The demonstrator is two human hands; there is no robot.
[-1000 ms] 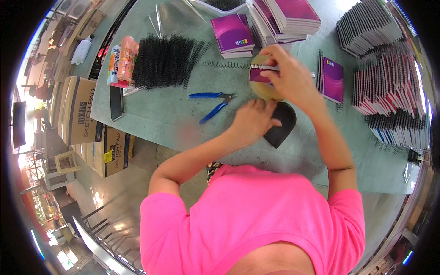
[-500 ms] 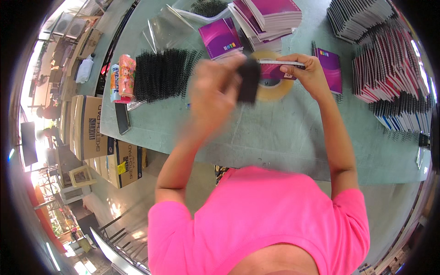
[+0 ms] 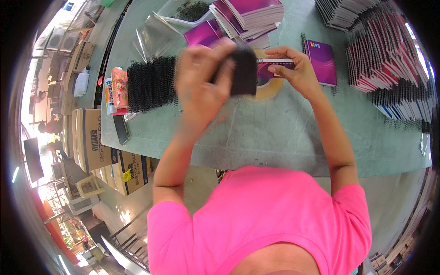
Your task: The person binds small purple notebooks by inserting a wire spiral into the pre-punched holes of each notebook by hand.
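Note:
My right hand [image 3: 298, 71] pinches a small purple notebook [image 3: 268, 68] between thumb and fingers, with its row of punched holes along the edge. In my left hand [image 3: 204, 78], smeared by motion, is a dark, rounded, flat-faced piece [image 3: 244, 71] whose kind I cannot make out. It is close against the notebook's left end and hides part of it. A wide roll of yellowish tape [image 3: 270, 91] lies under both, partly covered.
Black spiral coils [image 3: 151, 85] stand massed at left, beside a pink packet [image 3: 119, 81]. Purple notebooks [image 3: 259, 16] are stacked at the back, near a clear tub [image 3: 165, 11]. A bound purple notebook [image 3: 323, 64] and red-edged notebook piles [image 3: 385, 52] occupy the right.
The view has shifted a little, so most table things sit farther left. My left hand and the dark piece have moved slightly, and more of the piece's broad face shows. My right hand still grips the notebook.

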